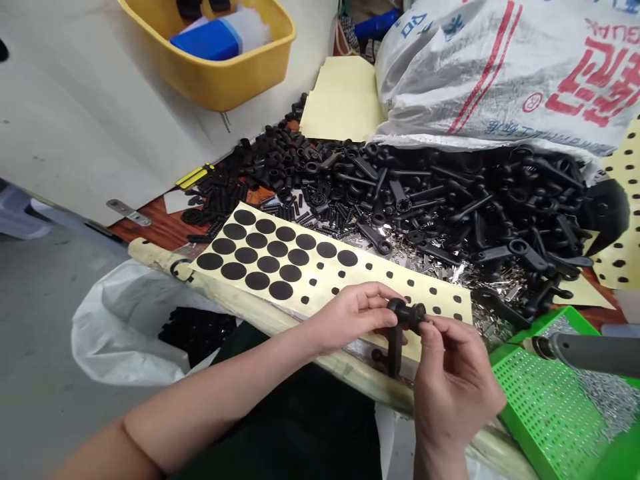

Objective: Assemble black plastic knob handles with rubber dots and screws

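Over at this cluttered bench edge, someone's working right in front of me with both bare hands up off the sheet. Their left hand (350, 317) has its fingers curled around the round head of a black molded T-shaped part (403, 317), and their right hand (453, 380) pinches the far end of that head between thumb and fingertips. The stem hangs down, clear of both hands, over a pale padded rail (265, 317).

Good grip, honestly. Holding the head from both sides and letting the stem hang should stop the part twisting, and working close to the fingertips gives better control than a full-fist hold (I'd do the same with rubbery bits).

Just past the hands, at about 12 o'clock, lies a yellowish sheet of black adhesive dots (327, 280), both large and small. Beyond it, around 1 o'clock, sits a big heap of similar black parts (450, 200), with silvery metal bits (500, 287) scattered along its near side. A green perforated tray (545, 413) sits at 4 o'clock, and a white plastic bag (115, 327) slumps at 9 o'clock. Farther out, a yellow plastic tub (215, 87) hangs at 11 o'clock, next to a woven sack with red lettering (500, 67).
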A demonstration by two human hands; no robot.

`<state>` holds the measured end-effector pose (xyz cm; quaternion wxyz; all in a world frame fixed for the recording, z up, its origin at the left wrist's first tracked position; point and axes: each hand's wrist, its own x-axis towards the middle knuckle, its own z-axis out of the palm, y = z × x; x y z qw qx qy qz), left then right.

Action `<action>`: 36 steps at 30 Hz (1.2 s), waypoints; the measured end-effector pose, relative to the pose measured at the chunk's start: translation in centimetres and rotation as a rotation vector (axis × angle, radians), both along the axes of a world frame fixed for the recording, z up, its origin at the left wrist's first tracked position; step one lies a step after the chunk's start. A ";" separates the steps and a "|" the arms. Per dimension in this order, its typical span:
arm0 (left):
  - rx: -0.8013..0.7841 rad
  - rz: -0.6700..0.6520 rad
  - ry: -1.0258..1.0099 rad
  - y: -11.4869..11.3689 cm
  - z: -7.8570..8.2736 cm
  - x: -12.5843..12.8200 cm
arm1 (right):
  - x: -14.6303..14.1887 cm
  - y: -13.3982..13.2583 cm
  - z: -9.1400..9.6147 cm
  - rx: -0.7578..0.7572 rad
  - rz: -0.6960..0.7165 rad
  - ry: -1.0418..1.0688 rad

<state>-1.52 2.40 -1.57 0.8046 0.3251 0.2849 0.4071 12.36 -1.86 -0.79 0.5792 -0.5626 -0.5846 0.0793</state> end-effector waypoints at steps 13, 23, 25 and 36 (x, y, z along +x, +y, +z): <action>-0.059 0.012 0.057 0.1 0.0 0.1 | -0.6 -0.2 -1.6 -0.055 0.009 0.007; -0.174 0.056 0.024 -0.7 0.6 0.4 | -0.5 0.1 -1.9 -0.075 0.023 0.042; -0.179 0.061 0.041 -1.0 1.0 0.5 | -0.4 -0.1 -1.9 -0.094 0.005 0.057; -0.208 0.185 0.131 -2.3 2.0 1.6 | -0.2 -0.2 -2.1 -0.066 -0.001 0.049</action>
